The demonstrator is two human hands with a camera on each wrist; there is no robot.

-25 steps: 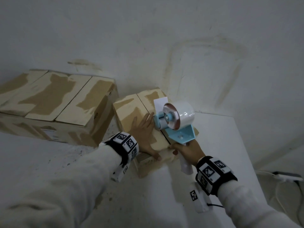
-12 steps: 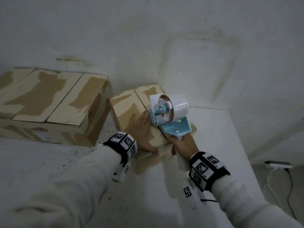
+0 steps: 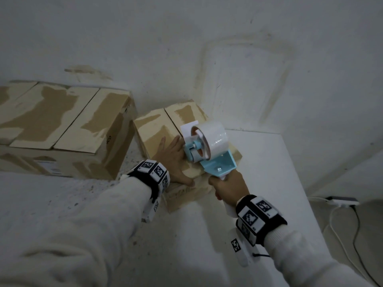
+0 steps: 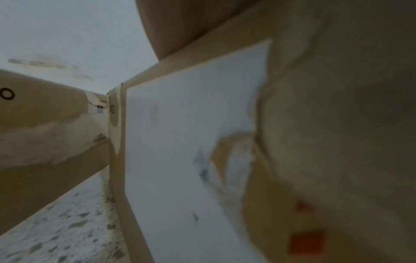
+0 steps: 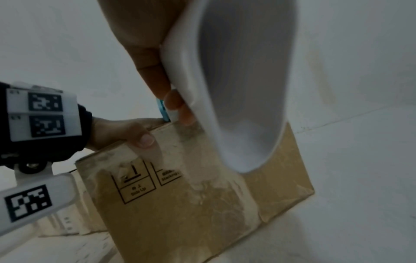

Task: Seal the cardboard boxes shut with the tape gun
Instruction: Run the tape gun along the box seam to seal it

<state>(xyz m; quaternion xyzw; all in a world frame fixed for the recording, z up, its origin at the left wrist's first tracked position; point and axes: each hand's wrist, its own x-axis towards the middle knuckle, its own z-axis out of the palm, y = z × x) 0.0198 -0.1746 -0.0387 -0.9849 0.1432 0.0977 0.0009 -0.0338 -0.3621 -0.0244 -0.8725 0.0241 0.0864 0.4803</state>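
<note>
Our right hand wraps the white handle of the blue tape gun, whose glossy roll rides over the small cardboard box; its centre seam runs away from us, while our left hand presses flat, fingers straight, just beside
</note>
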